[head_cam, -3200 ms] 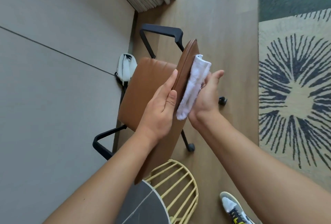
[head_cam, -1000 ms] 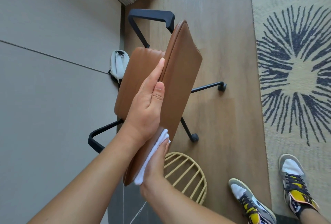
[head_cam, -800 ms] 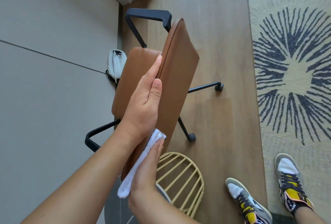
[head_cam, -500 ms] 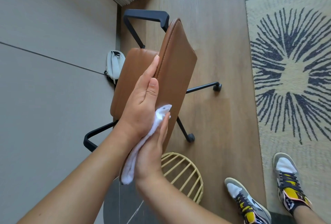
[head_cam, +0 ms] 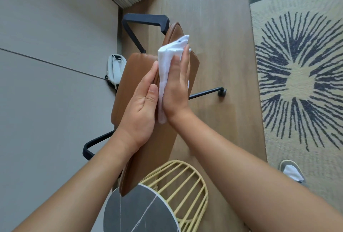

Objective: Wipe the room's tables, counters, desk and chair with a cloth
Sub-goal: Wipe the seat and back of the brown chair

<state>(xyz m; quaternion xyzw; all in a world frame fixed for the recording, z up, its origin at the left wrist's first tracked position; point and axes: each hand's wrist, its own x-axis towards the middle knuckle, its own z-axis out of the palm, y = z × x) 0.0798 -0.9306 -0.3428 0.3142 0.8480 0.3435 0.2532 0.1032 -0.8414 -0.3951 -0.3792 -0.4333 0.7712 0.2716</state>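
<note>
- Here, from the head view, a brown chair (head_cam: 137,76) stands on the wood floor (head_cam: 213,27) beside the grey wall (head_cam: 55,83), its backrest seen edge-on from above.
- The left hand (head_cam: 141,105) lies flat, fingers straight, against the seat-side face of the backrest, steadying it.
- The right hand (head_cam: 176,85) presses a white cloth (head_cam: 167,61) against the opposite face and top edge of the backrest; its fingers are straight over the cloth, not curled round it.
- So the two hands sit close together with the backrest and cloth sandwiched between them.
- The cloth reaches from near the far end of the backrest down to the right wrist.
- A black armrest (head_cam: 146,19) shows beyond the backrest, and another on the near side by the wall.
- A small grey bag (head_cam: 116,66) lies on the floor between chair and wall.
- Nearer than the chair stand a round dark counter (head_cam: 139,213) and a yellow wire frame (head_cam: 178,181).
- To the right of the chair lies a patterned rug (head_cam: 300,76), with a shoe (head_cam: 292,172) on it.
</note>
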